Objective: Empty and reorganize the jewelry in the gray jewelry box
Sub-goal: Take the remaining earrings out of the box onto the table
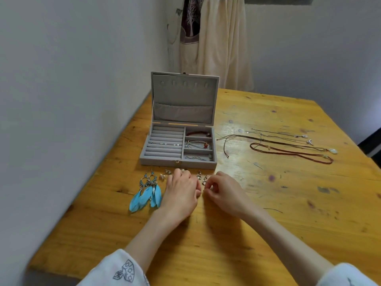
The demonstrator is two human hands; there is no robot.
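The gray jewelry box (165,161) stands open on the wooden table (268,203), lid upright. Its ring rolls hold a few small studs (165,143); the right compartments hold a red bracelet (199,133) and silver pieces (198,145). In front of the box lie blue feather earrings (147,193), small earrings (166,174) and silver earrings (202,177). My left hand (181,193) rests palm down just before the box, fingers curled over small pieces. My right hand (222,193) sits beside it, its thumb and forefinger curled together near a silver earring; whether it pinches anything is unclear.
Several cord necklaces (288,145) with pendants lie stretched out to the right of the box. A wall runs along the table's left edge. Cream cloth hangs (222,42) behind the table's far edge.
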